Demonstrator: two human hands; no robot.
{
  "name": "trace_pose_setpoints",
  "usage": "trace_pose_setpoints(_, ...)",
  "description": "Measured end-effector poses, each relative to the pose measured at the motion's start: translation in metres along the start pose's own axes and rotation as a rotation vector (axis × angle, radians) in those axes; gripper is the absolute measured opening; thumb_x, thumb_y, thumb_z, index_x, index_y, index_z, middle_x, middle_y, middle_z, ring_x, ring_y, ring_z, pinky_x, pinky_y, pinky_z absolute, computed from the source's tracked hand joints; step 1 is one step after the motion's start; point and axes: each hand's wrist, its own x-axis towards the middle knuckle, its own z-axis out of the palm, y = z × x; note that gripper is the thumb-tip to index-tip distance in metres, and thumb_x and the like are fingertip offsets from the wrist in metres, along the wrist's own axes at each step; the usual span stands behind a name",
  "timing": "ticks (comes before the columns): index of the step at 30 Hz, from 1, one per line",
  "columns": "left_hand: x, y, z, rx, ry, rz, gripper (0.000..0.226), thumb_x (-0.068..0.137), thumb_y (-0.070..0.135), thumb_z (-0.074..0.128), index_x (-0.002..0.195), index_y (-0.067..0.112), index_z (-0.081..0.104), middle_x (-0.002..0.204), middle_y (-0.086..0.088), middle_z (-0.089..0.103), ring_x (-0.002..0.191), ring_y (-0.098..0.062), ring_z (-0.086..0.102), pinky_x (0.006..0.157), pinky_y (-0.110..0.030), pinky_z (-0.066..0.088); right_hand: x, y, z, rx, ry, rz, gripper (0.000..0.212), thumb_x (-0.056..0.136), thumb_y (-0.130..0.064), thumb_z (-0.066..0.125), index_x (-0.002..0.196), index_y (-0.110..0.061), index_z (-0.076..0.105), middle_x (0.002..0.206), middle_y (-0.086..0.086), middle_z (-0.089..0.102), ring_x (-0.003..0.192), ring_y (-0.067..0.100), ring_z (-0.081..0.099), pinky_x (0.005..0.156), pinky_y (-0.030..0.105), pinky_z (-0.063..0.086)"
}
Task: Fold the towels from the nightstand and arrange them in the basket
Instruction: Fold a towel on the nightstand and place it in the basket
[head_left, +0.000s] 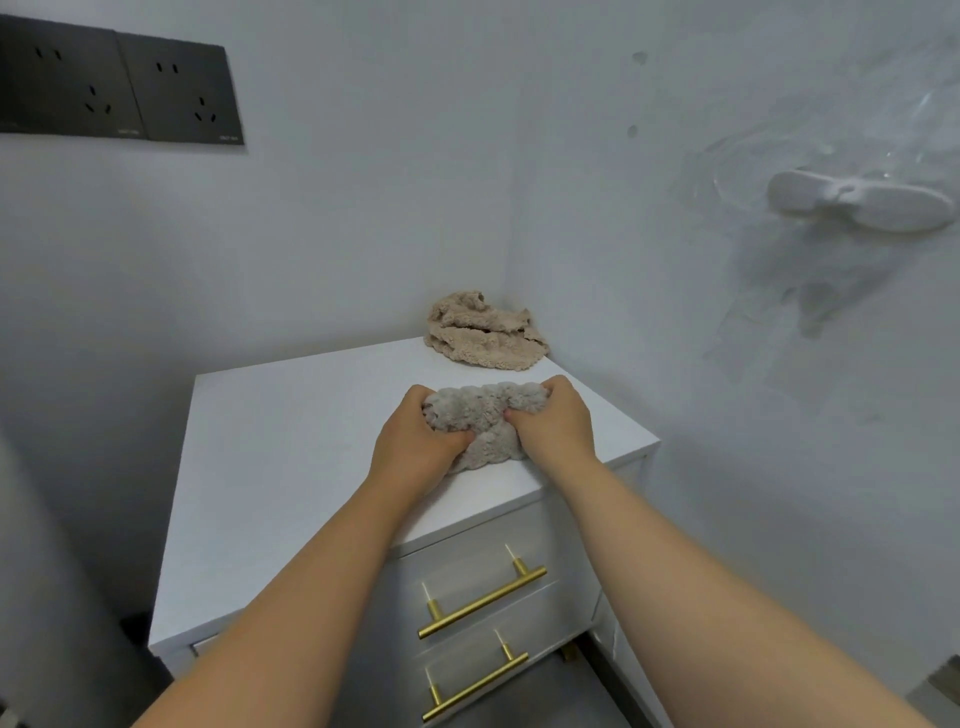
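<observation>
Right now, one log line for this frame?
left hand, right hand: grip grey towel, bunched | on nightstand, front edge | beige towel crumpled behind, untouched

Light: soft, even and dim, with a cool grey-blue tone on the pale walls (337, 208).
Shadows: faint beside the crumpled beige fleece towel (485, 335) in the corner; darker under the white plastic wall hook (857, 205).
Distortion: wide-angle; the black double wall socket (119, 88) leans, and the forearms (291, 597) stretch toward the bottom edge.
Sharpness: the grey fluffy towel (478, 423) at the centre is clear; the edges are softer.
</observation>
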Motion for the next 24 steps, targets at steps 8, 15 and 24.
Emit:
trace_pose_setpoints(8,-0.019,0.034,0.052,-0.011,-0.025,-0.029,0.035,0.077,0.020,0.074,0.100,0.018,0.049,0.089,0.008,0.056,0.088,-0.018,0.057,0.074,-0.030,0.045,-0.007,0.014,-0.056,-0.312,0.047,-0.077,0.027,0.087,-0.019,0.062,0.103,-0.010,0.042,0.089,0.003,0.053,0.083,0.027,0.053,0.068,0.036,0.044)
trace_pose_setpoints(15,-0.060,0.065,0.103,-0.053,-0.056,0.015,0.023,0.081,0.022,0.066,0.099,0.018,0.052,0.085,0.011,0.057,0.081,-0.013,0.057,0.070,-0.030,0.046,-0.027,0.041,-0.112,-0.683,0.042,-0.139,0.022,0.090,-0.010,0.051,0.107,-0.010,0.037,0.095,0.010,0.055,0.075,0.027,0.048,0.058,0.032,0.033)
trace_pose_setpoints(24,-0.146,0.059,0.173,-0.254,-0.083,-0.189,0.018,0.082,0.020,0.065,0.087,0.029,0.050,0.088,0.007,0.060,0.081,-0.016,0.060,0.073,-0.034,0.052,-0.096,0.090,-0.160,-1.029,-0.010,-0.221,0.025,0.089,-0.001,0.046,0.113,-0.007,0.042,0.109,0.012,0.051,0.085,0.031,0.057,0.058,0.035,0.031)
